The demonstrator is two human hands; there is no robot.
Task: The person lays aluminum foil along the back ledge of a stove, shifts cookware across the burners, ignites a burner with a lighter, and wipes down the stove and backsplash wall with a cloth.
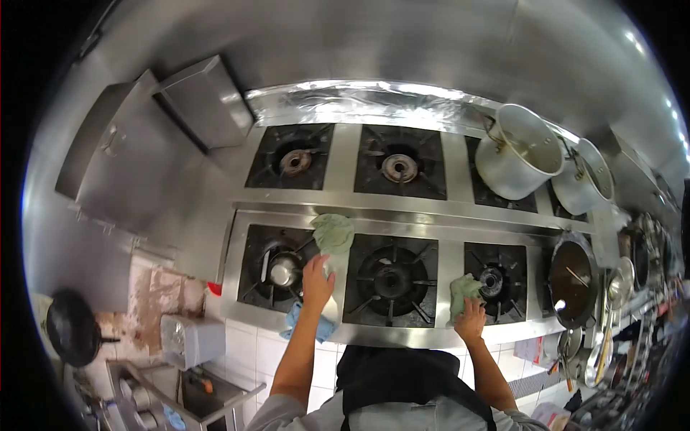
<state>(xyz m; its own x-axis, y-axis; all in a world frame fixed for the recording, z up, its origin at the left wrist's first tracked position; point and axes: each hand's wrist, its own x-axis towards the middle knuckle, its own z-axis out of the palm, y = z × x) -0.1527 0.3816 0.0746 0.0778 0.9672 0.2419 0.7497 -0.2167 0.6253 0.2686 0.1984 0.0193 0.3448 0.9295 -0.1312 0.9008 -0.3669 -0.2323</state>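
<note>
My left hand (316, 285) is over the steel strip between two front burners, its fingers apart and seemingly holding nothing. Just beyond its fingertips a crumpled green cloth (333, 233) lies on the strip. Left of the hand, a small shiny metal bowl-shaped piece (286, 269) rests on the front left burner. A blue cloth (310, 325) lies at the stove's front edge, partly behind my left forearm. My right hand (471, 321) is closed on another green cloth (465, 293), pressed to the steel beside the front right burner (491, 281).
Two large aluminium pots (519, 152) stand at the back right of the stove (287, 199). A wok with brown liquid (573, 284) sits at the front right, near ladles (619, 287). A black pan (72, 328) hangs at left. A metal cart (230, 396) is low on the left.
</note>
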